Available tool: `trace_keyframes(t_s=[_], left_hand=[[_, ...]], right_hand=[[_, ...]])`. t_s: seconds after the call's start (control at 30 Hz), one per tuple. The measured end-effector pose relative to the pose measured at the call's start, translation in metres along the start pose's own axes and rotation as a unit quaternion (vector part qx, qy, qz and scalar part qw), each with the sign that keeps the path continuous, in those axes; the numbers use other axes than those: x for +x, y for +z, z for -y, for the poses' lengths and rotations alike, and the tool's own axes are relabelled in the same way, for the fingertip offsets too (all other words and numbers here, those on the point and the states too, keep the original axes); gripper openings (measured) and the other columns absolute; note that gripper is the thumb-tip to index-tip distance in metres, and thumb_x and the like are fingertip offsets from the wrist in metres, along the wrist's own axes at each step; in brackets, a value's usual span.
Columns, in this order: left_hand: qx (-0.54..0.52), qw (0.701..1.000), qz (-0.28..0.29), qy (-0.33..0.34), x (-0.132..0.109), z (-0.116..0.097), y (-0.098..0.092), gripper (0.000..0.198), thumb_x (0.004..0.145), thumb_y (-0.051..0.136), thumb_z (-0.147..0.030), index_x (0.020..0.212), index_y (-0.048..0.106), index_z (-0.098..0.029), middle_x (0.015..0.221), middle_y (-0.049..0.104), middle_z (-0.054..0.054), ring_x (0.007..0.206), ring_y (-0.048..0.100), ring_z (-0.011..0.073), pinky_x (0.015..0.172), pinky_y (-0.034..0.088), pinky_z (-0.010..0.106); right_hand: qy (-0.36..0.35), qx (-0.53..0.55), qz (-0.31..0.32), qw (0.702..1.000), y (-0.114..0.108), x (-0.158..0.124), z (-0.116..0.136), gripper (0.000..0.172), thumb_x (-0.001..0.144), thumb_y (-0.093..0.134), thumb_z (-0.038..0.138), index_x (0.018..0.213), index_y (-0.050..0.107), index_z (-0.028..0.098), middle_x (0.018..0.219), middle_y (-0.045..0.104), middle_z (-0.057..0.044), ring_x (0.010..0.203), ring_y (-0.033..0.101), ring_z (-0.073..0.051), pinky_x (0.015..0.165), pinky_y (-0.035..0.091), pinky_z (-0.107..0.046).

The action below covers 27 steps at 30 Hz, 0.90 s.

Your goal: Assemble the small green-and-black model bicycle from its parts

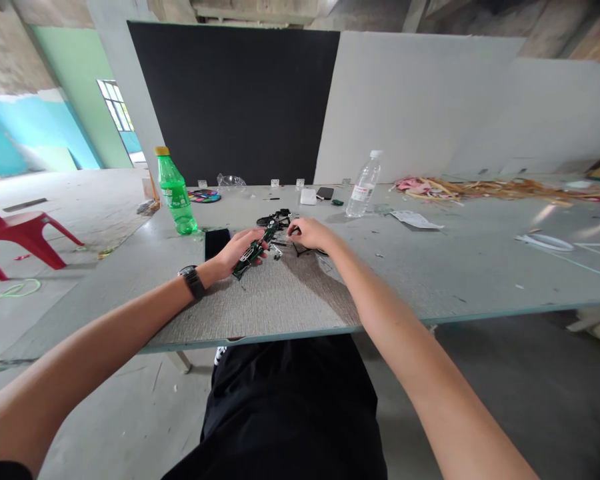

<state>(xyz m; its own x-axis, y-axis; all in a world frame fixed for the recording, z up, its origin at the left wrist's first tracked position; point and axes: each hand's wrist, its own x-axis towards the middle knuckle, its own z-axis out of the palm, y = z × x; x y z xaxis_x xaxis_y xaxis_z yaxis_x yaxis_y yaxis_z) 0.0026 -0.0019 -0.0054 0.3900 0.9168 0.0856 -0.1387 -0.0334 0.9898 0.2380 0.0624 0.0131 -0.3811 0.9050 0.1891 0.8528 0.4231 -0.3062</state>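
We note dark green and black elongated piece with white markings [250,257], slanted, at grey textured tabletop [455,267], under left hand [234,252]; left grip clenched around piece. Right hand [310,232] just beside, fingers bent; we cannot tell whether right grip holds anything. Cluster of small black parts [283,215] just beyond, between hands. Dark flat rectangular device [215,244] beside left hand. Farther out, we record green plastic bottle with yellow cap [177,200] at left, clear plastic bottle with white cap [364,189] at right, both upright.
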Motion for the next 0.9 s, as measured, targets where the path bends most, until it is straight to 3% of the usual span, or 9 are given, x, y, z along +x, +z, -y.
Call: trace_keyframes(t_s=[0.3,0.43,0.67,0.8,0.9], left_hand=[[0.005,1.000,0.010,0.002,0.001,0.002,-0.001,0.041,0.089,0.065,-0.047,0.114,0.062,-0.015,0.093,0.066,0.008,0.072,0.065,0.0153,0.058,0.053,0.025],[0.004,1.000,0.005,-0.001,0.000,0.000,0.001,0.039,0.089,0.065,-0.047,0.112,0.062,-0.015,0.091,0.066,0.008,0.071,0.065,0.0151,0.058,0.053,0.025],[0.014,1.000,-0.008,-0.003,-0.002,-0.002,0.003,0.038,0.090,0.061,-0.046,0.113,0.063,-0.015,0.091,0.066,0.007,0.071,0.064,0.0149,0.059,0.052,0.026],[0.169,0.983,-0.057,0.053,-0.001,-0.004,0.000,0.046,0.090,0.061,-0.043,0.128,0.061,-0.017,0.095,0.069,0.008,0.075,0.063,0.0147,0.060,0.049,0.025],[0.348,0.928,-0.098,0.088,0.001,-0.006,-0.002,0.050,0.090,0.060,-0.041,0.134,0.060,-0.017,0.096,0.071,0.008,0.071,0.060,0.0144,0.060,0.045,0.026]], right_hand=[[-0.012,-0.011,0.025,1.000,0.007,0.005,-0.002,0.019,0.086,0.064,0.018,0.101,0.075,0.021,0.104,0.074,-0.008,0.089,0.066,-0.021,0.074,0.046,-0.031],[-0.042,-0.018,-0.015,0.999,0.001,0.002,0.000,0.023,0.089,0.059,0.013,0.100,0.077,0.022,0.105,0.076,-0.008,0.094,0.067,-0.022,0.078,0.046,-0.032],[0.021,-0.056,-0.107,0.992,-0.015,-0.006,0.006,0.021,0.098,0.056,0.029,0.108,0.074,0.022,0.102,0.074,-0.011,0.097,0.064,-0.026,0.074,0.044,-0.034],[0.022,-0.063,-0.102,0.993,-0.016,-0.008,0.012,0.026,0.100,0.051,0.034,0.097,0.072,0.019,0.086,0.071,-0.011,0.081,0.061,-0.023,0.062,0.036,-0.032],[0.019,-0.056,-0.091,0.994,-0.016,-0.008,0.014,0.026,0.099,0.053,0.036,0.095,0.072,0.018,0.083,0.070,-0.011,0.076,0.058,-0.021,0.061,0.033,-0.032]])
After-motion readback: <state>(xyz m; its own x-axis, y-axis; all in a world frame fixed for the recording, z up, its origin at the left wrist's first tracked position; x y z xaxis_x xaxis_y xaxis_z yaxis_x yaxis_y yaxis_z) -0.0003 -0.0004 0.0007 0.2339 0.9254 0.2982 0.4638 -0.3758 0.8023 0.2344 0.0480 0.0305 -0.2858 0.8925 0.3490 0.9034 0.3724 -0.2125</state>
